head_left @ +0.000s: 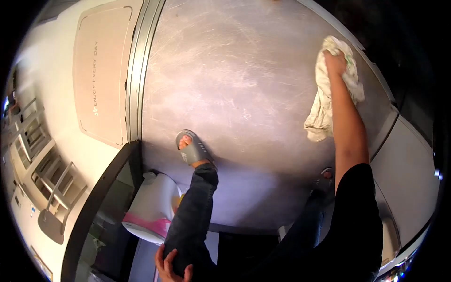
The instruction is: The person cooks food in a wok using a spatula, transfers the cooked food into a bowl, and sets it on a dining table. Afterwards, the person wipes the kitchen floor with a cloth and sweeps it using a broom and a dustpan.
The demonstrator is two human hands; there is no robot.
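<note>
Out at the upper right, my right hand (pixel 334 63) is closed on a crumpled whitish cloth (pixel 320 110), which lies against the scratched grey floor (pixel 225 84) and hangs down beside my forearm. At the bottom, my left hand (pixel 171 265) rests by the knee of my dark trousers (pixel 191 216), its fingers spread and holding nothing. A grey slipper (pixel 195 149) is on my foot, on the floor left of centre. The other foot (pixel 326 173) shows only partly, in shadow under my right arm.
A beige mat (pixel 104 70) with lettering lies beyond a metal door track (pixel 141 61) on the left. Near my left leg stands a white bin (pixel 152 202) with a pink band. Chairs (pixel 54 218) are at the far left. A pale panel (pixel 406 164) borders the right side.
</note>
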